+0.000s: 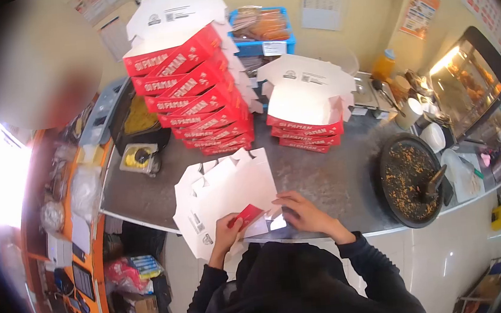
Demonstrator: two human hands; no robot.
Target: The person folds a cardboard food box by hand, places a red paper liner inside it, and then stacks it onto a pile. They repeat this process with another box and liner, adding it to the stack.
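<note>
Standing at the near edge of the table, a person worked on a white carton, partly folded, nearer than the left stack of red boxes. The left hand had its grip pinching the red flap; from there the carton extended to the far side, its long axis running near left to far right. The right hand bent beside its right edge; whether it pinched anything, I could not tell.

Pale yellow walls carry printed posters; a dark surface stands above a pale tiled floor. Bright white light glares left of orange shelving.
</note>
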